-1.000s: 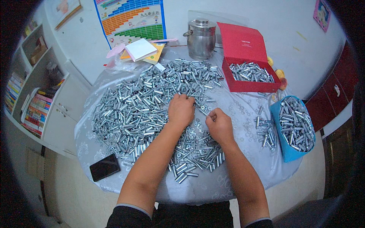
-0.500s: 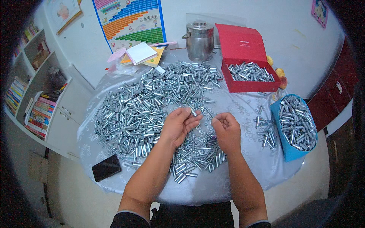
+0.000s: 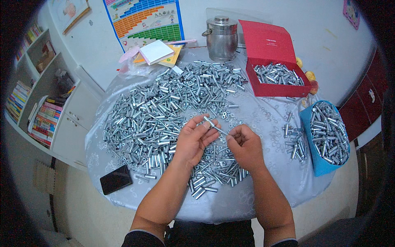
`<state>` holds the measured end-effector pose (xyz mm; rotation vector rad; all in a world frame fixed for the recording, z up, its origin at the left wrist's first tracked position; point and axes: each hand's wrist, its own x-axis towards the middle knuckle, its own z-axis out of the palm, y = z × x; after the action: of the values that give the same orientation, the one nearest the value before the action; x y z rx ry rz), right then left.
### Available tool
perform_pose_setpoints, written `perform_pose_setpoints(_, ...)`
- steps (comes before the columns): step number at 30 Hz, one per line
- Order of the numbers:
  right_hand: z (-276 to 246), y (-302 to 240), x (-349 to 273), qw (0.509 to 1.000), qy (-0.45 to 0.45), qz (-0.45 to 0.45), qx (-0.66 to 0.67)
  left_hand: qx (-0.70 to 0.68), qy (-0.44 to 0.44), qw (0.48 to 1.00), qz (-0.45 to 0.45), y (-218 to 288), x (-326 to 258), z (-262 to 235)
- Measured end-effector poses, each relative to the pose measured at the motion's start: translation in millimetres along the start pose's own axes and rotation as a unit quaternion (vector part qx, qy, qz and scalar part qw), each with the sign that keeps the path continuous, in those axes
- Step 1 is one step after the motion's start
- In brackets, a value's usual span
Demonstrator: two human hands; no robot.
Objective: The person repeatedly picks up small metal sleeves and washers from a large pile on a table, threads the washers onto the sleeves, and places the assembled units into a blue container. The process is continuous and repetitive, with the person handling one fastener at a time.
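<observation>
Over the heap of metal parts, my left hand (image 3: 195,138), palm partly up, pinches the thicker, sleeve-like end of a slim silver bolt (image 3: 214,125) between thumb and fingers. The bolt slants down to the right, where the closed fingertips of my right hand (image 3: 247,148) meet its thin end. Whether sleeve and rod are joined is too small to tell. Around and under my hands lies a wide heap of silver metal sleeves and bolts (image 3: 144,119). Small nuts and washers (image 3: 210,154) are scattered between and below my hands.
A red lidded box (image 3: 279,91) and a blue bin (image 3: 323,168), both holding metal parts, stand to the right, with loose bolts (image 3: 297,144) beside the bin. A metal canister (image 3: 222,41) and notebooks (image 3: 156,52) are at the back. A black phone (image 3: 116,180) lies front left.
My hands have come together: the sleeve in my left and the thin rod at my right now form one line between them. The whole view has shifted slightly.
</observation>
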<state>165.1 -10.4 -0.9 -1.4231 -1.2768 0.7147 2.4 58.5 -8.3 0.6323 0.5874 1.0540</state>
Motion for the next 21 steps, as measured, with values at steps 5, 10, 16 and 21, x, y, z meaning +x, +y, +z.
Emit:
perform_pose_setpoints(5, 3, 1, -2, 1.000, 0.012, 0.016, 0.018, -0.004, 0.000, 1.000, 0.004, -4, 0, -4)
perform_pose_setpoints(10, 4, -3, -3, 0.999, 0.009, 0.020, 0.030, 0.002, -0.002, 1.000, -0.008, -4, 1, -8)
perform_pose_setpoints(16, 10, 1, -5, 0.992, 0.001, -0.100, -0.073, 0.045, -0.024, 0.997, -0.057, -5, -5, -7)
perform_pose_setpoints(21, 3, -3, -5, 0.976, -0.005, -0.119, -0.184, 0.096, -0.086, 0.987, -0.093, -5, -11, -2)
